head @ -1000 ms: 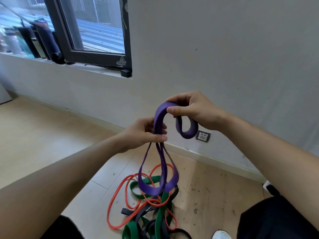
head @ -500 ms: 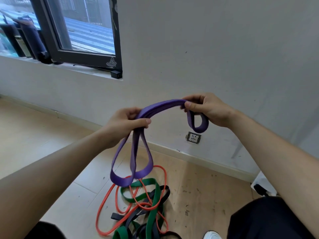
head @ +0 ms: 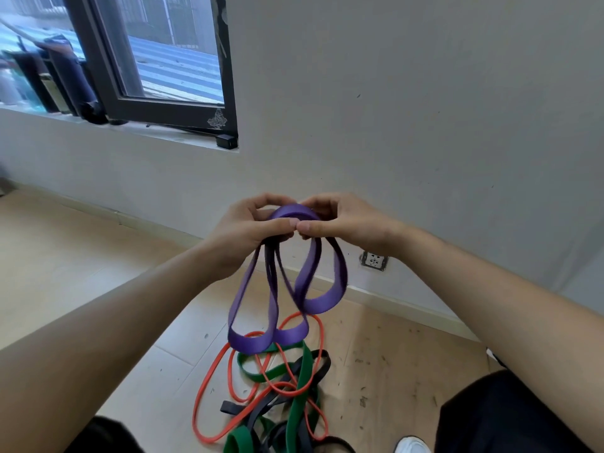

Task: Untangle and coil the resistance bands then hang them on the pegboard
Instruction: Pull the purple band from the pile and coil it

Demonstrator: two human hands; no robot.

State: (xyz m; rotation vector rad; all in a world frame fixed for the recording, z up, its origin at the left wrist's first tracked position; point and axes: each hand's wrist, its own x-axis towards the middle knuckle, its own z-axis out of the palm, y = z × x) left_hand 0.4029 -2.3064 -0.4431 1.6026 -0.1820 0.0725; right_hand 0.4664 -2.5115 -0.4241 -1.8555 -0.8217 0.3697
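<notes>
A purple resistance band hangs in several loops from both hands at chest height. My left hand grips the gathered strands on the left, thumb across them. My right hand pinches the top of the band right beside it, thumbs almost touching. Below, on the floor, lies a tangle of an orange band, a green band and a black band, wound through each other. No pegboard is in view.
A grey wall stands close ahead with a wall socket low on it. A dark-framed window and sill with dark objects are at the upper left. My white shoe and dark trouser legs sit at the bottom edge.
My hands, which were spread apart with the purple band stretched between them, have come together. The band now hangs folded in more loops beneath them.
</notes>
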